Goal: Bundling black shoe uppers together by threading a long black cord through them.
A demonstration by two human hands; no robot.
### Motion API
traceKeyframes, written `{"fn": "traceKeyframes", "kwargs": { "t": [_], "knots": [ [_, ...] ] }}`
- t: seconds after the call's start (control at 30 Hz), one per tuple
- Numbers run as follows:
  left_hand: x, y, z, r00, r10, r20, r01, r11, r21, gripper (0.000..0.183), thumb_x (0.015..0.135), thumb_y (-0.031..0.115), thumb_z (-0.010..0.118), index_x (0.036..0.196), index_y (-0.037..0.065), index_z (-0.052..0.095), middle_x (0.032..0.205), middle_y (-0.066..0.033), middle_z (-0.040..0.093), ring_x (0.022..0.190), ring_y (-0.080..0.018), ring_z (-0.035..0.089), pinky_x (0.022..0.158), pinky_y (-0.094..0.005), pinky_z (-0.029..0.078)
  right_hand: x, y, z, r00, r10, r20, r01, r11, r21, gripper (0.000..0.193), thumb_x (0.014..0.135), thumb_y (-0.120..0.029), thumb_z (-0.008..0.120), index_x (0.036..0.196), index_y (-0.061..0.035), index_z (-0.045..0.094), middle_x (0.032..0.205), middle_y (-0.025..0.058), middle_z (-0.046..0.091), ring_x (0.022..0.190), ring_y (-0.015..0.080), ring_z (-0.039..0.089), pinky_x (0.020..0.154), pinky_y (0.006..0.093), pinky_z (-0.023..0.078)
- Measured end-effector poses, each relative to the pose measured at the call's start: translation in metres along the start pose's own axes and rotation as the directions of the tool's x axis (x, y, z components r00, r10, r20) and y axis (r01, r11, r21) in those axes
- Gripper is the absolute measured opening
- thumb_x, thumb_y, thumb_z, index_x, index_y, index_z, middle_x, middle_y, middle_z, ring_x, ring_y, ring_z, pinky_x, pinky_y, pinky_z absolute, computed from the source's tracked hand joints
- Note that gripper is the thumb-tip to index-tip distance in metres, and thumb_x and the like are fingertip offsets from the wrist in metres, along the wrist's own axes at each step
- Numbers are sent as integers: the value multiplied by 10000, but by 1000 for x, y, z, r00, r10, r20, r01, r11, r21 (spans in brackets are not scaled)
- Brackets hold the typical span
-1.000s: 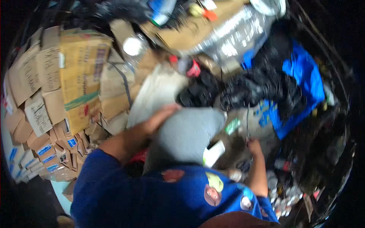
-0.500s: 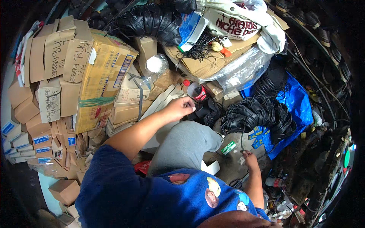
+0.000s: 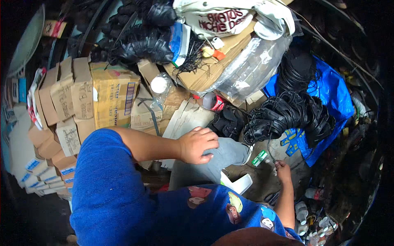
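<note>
Presently, the right hand (image 3: pixel 282 170) is pinching a dark cord (image 3: pixel 269 149), which is running up to the bundle of black strapped pieces (image 3: pixel 289 115), lying partly on the blue sheet (image 3: pixel 337 102). The left hand (image 3: pixel 199 145) is resting half-curled on the grey-trousered knee (image 3: pixel 232 158); whether its palm is hiding something, I cannot tell. Perhaps a sharp pull could be making the cord slip away, or be tangling the closely packed pieces.
</note>
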State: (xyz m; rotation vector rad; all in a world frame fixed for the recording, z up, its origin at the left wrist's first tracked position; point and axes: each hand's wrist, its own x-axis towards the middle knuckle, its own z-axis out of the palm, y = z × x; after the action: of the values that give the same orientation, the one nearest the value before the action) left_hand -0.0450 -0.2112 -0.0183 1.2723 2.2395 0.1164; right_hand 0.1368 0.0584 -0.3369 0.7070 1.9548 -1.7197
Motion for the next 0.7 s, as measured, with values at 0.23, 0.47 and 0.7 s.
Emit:
{"fn": "traceKeyframes", "kwargs": {
  "t": [0.23, 0.47, 0.7],
  "knots": [
    [100, 16, -20, 977, 200, -80, -202, 979, -20, 177, 673, 220, 602, 774, 102, 517, 802, -44, 500, 802, -228, 489, 669, -370, 368, -10, 34, 8, 983, 110, -145, -121, 990, -72, 220, 810, -193, 555, 856, 19, 588, 779, 170, 604, 718, 267, 579, 674, 352, 431],
    [127, -2, -21, 947, 285, -146, -282, 958, 40, 157, 657, 182, 596, 761, 80, 535, 767, -68, 506, 771, -259, 510, 664, -389, 402, -22, -10, -3, 978, 133, -158, -149, 984, -92, 242, 824, -236, 520, 867, -13, 603, 746, 194, 597, 746, 368, 568, 674, 406, 430],
    [119, -12, -27, 850, 383, -361, -396, 917, 42, 154, 637, 106, 600, 766, 33, 560, 783, -133, 570, 758, -305, 558, 690, -394, 452, -17, -46, -2, 990, 72, -125, -124, 870, -477, 270, 792, -238, 496, 927, -33, 608, 901, 213, 594, 844, 366, 572, 727, 439, 450]
  ]
}}
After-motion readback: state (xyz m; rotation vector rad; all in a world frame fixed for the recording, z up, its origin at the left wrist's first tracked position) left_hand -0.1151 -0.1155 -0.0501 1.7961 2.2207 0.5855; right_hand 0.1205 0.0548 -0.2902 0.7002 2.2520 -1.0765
